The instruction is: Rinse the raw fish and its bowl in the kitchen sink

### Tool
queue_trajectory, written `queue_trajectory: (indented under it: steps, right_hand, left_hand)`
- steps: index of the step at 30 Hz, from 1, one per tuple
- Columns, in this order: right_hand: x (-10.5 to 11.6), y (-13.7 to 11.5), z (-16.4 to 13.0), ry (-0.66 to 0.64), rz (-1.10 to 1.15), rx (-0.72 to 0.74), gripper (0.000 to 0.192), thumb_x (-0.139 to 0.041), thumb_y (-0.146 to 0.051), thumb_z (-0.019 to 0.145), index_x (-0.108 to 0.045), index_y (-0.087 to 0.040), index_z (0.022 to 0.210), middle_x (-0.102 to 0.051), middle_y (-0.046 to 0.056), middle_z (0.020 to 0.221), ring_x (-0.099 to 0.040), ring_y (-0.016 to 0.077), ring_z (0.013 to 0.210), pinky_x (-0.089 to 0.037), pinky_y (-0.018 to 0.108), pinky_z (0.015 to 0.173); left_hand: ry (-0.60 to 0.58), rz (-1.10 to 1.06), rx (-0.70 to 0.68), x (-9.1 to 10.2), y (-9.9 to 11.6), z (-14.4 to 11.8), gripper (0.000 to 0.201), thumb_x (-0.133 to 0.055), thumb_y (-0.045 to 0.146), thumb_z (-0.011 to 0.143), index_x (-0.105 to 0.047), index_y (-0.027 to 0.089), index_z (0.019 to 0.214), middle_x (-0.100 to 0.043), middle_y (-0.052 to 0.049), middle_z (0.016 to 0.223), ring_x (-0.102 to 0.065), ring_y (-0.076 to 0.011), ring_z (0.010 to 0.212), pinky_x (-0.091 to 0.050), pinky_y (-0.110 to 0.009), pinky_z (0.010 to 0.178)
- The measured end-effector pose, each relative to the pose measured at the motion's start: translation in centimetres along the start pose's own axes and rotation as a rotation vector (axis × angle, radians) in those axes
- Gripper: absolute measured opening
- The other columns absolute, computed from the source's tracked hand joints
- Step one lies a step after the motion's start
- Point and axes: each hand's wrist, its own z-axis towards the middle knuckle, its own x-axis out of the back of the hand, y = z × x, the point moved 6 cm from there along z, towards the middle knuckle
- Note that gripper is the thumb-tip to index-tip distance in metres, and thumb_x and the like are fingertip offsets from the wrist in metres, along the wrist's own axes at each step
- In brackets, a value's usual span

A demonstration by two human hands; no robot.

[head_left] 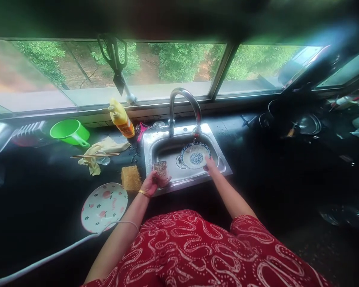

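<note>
Well, nearest you is your red shirt [191, 247], and past it a white cord [48, 259] runs in from the left over the dark table [263, 171], passing the near edge of a large floral plate [104, 205]. Just beyond that plate lies a tan sponge [131, 178], by your left wrist. Your left hand [149, 184] has its fingers closed on the left side of a rough pad [160, 170], held over the near left corner of the sink [223, 161]; the pad's long axis points roughly away from you. Your right hand [209, 164] has its fingers clamped on the near right rim of the blue plate [196, 156], which is held above the basin, beside the drain [180, 162]. That plate is round, so no long axis matters; its patterned face is turned up. From your left fingers it lies to the right and a little farther off, with a gap between pad and rim; your right hand is the nearer. Above the plate, the tap [171, 113] sends down a thin stream. Farther left are a cloth [92, 170], chopsticks [89, 156], a green pot [67, 133] and a yellow bottle [122, 120], with the window [179, 59] behind.
</note>
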Motion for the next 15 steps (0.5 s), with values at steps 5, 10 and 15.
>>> queue_trajectory:
  steps: [5, 10, 15]
  right_hand:
    - [-1.0, -0.8, 1.1, -0.002, 0.135, -0.059, 0.026, -0.034, -0.036, 0.106, -0.044, -0.021, 0.125, -0.048, -0.006, 0.066, -0.043, 0.0066, 0.044, -0.036, 0.014, 0.041]
    - [-4.3, 0.7, 1.3, -0.152, 0.123, -0.182, 0.021, -0.043, -0.036, 0.103, -0.053, -0.018, 0.105, -0.049, -0.004, 0.063, -0.042, 0.0077, 0.045, -0.038, 0.016, 0.043]
    - [-2.5, 0.4, 1.7, -0.085, 0.216, -0.126, 0.021, -0.044, -0.035, 0.101, -0.05, -0.019, 0.112, -0.046, -0.005, 0.06, -0.037, 0.0085, 0.042, -0.03, 0.017, 0.039]
  left_hand:
    - [0.015, 0.024, 0.025, -1.2, -0.2, -0.6, 0.03, -0.062, 0.016, 0.084, -0.068, 0.018, 0.113, -0.072, -0.008, 0.116, -0.066, -0.0259, 0.112, -0.043, -0.064, 0.111]
    - [-0.03, 0.006, 0.067, -2.0, -0.5, -0.9, 0.041, -0.06, 0.016, 0.084, -0.065, 0.017, 0.124, -0.071, -0.008, 0.121, -0.066, -0.0232, 0.112, -0.04, -0.06, 0.115]
    - [-0.022, 0.006, 0.036, -1.4, -0.4, -0.7, 0.041, -0.06, 0.017, 0.086, -0.064, 0.016, 0.127, -0.07, -0.008, 0.122, -0.065, -0.0236, 0.115, -0.039, -0.062, 0.115]
